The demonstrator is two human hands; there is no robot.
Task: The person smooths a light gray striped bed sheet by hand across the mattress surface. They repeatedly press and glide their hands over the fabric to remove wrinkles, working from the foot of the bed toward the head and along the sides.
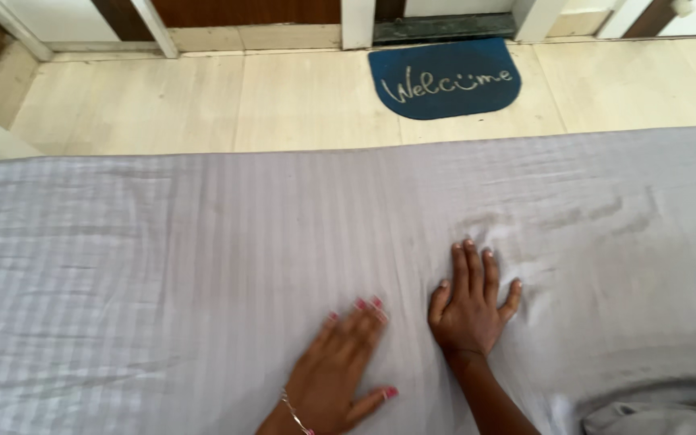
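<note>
A pale grey striped bed sheet (163,266) lies spread across the whole width of the view. My left hand (340,366) rests flat on it, palm down, fingers together and pointing up-right, with pink nails and a thin bracelet at the wrist. My right hand (470,302) lies flat just to the right of it, fingers spread, pressing on the sheet beside some small wrinkles (557,217). Neither hand holds anything.
Beyond the sheet's far edge is a light tiled floor (203,97) with a dark blue half-round doormat (445,79) before a doorway. A bunched fold of grey cloth (654,415) sits at the bottom right. White frame posts (356,20) stand along the top.
</note>
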